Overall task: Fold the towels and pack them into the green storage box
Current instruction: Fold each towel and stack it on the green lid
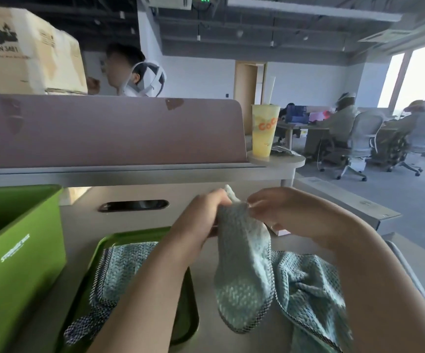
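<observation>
Green plastic first: the storage box [20, 263] stands open at my far left on the pale desk [84, 225]. Its inside is in shadow, and I cannot tell what lies in it. Just beside it sits a shallow green tray [186, 314] with rounded corners. A flat towel [119, 271] lies in the tray, pale blue waffle weave with a dark checked border, one corner spilling over the near rim.

My left hand [201, 215] is curled round the top of a second towel [244, 271], which I hold above the desk. It hangs bunched with its long axis vertical, a pale corner poking up between my hands and its dark-edged lower end pointing down. My right hand [277, 207] pinches the same top edge, close to the left.

A third towel [308, 284] lies crumpled on the desk further right. Beyond, a yellow cup [265, 131] stands on a round shelf.
</observation>
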### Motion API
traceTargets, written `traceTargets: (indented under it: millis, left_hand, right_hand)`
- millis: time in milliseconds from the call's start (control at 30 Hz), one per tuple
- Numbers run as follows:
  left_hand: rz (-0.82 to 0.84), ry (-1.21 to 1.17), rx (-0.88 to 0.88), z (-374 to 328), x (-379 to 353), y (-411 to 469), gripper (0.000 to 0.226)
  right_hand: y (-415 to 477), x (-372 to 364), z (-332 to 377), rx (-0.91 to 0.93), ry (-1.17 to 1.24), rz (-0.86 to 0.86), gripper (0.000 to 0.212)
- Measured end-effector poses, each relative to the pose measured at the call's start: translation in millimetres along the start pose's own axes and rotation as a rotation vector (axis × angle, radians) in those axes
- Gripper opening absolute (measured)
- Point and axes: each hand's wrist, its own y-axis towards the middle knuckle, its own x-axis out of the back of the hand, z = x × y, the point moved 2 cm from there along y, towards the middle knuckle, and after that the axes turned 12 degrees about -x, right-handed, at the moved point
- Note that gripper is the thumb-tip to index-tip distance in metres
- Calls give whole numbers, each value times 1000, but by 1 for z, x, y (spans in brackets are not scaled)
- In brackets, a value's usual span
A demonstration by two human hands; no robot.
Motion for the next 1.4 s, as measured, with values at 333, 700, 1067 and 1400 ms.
traceTargets:
  millis: [333, 700, 1067, 1400]
  left_hand:
    - [88, -299, -63, -31, 21, -16, 9]
    - [99, -108, -290, -50, 19, -19, 35]
    - [211, -119, -209, -57, 13, -27, 33]
    - [167, 51, -222, -48, 6, -25, 39]
  right_hand:
    - [-8, 8, -2, -58, 168, 0, 80]
    - [-17, -8, 12, -179, 362, 196, 40]
    - [-18, 2, 23, 42, 617, -58, 17]
    - [-35, -6, 48, 268, 573, -198, 24]
